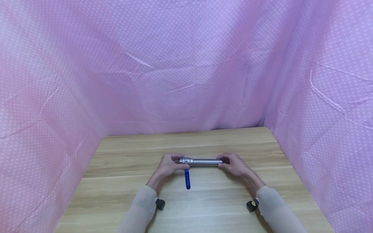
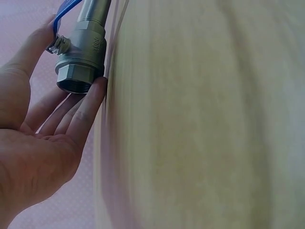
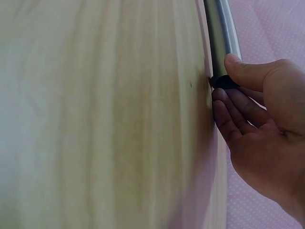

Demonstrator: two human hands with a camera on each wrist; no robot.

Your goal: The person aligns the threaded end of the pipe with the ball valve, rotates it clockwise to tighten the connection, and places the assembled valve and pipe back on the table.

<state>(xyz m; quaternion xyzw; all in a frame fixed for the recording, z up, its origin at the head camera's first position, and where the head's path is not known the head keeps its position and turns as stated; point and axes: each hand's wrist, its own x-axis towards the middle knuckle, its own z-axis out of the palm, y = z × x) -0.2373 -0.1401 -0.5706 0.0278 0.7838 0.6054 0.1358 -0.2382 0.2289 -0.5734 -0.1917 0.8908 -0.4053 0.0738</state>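
Observation:
A steel ball valve [image 1: 186, 160] with a blue lever handle [image 1: 187, 179] is joined to a straight, shiny metal pipe [image 1: 207, 162], lying crosswise over the wooden table. My left hand [image 1: 170, 165] holds the valve from its left end, thumb at the lever's base and fingers around the far side. In the left wrist view, the valve's hexagonal open end [image 2: 75, 78] faces the palm. At the other end my right hand [image 1: 234, 165] pinches the pipe's tip, thumb on the near side. The right wrist view shows the pipe's dark, hollow end [image 3: 226, 82] beside the fingertips.
The light wooden table [image 1: 218, 207] stretches out around both hands. Pink dotted cloth [image 1: 186, 81] hangs along its back and both sides. Small black devices sit at the left wrist [image 1: 160, 204] and right wrist [image 1: 252, 205].

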